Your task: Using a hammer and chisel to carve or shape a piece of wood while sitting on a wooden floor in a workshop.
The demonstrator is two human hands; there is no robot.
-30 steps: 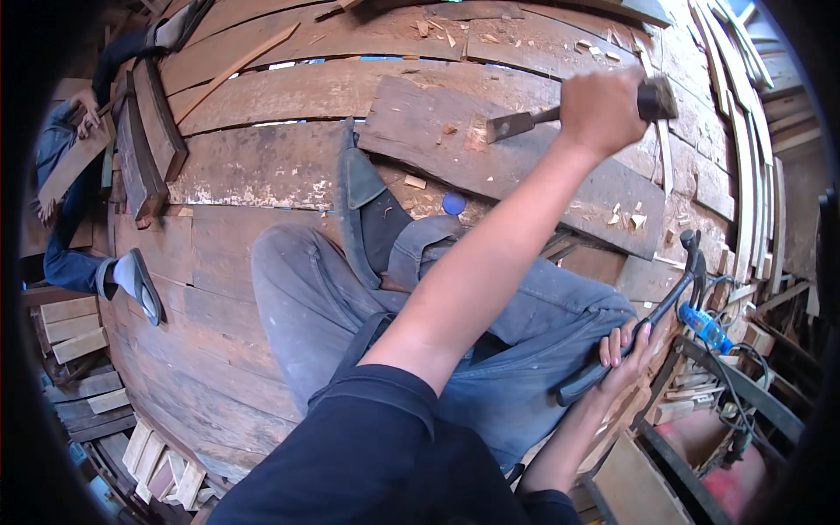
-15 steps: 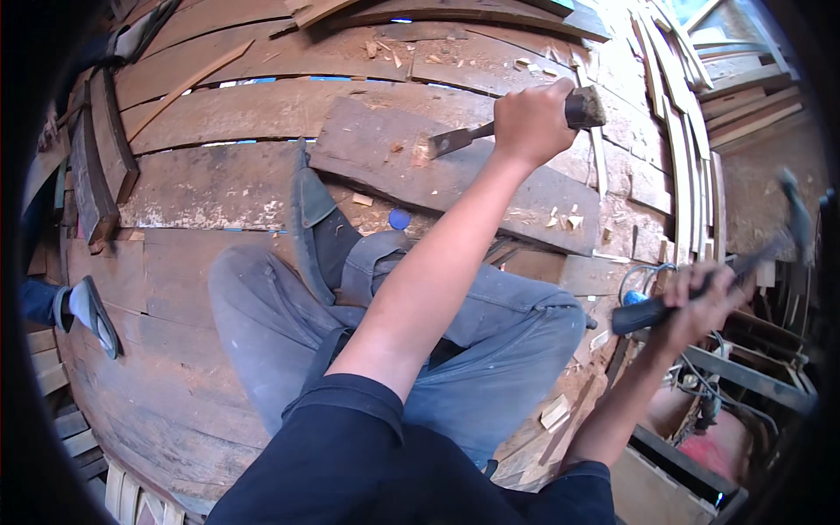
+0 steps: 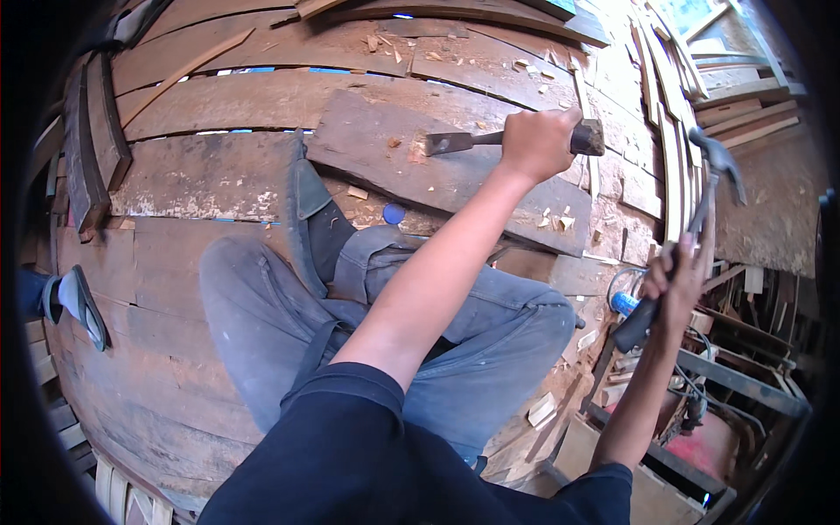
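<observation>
A wood chisel (image 3: 455, 141) is gripped in my left hand (image 3: 541, 144), its blade edge resting on a dark wooden board (image 3: 367, 136). Pale, freshly cut wood and small chips show around the blade. The handle's worn butt end sticks out to the right of my fist. On the right, my right hand (image 3: 674, 284) is wrapped round the dark grip of a claw hammer (image 3: 707, 188), held raised with its head up and away from the chisel. My left shoe (image 3: 315, 219) presses against the near side of the board.
Wood shavings lie on the plank floor (image 3: 175, 280). Long strips of timber (image 3: 674, 131) are stacked at the right. A metal-framed machine (image 3: 744, 381) with cables stands at the lower right. A blue cap (image 3: 394, 213) lies by my shoe. Another person's foot (image 3: 80, 306) is at the left.
The hammer has swung from pointing out to the right to a more upright position, its head now higher and further left. The chisel has levelled slightly, its tip staying on the board.
</observation>
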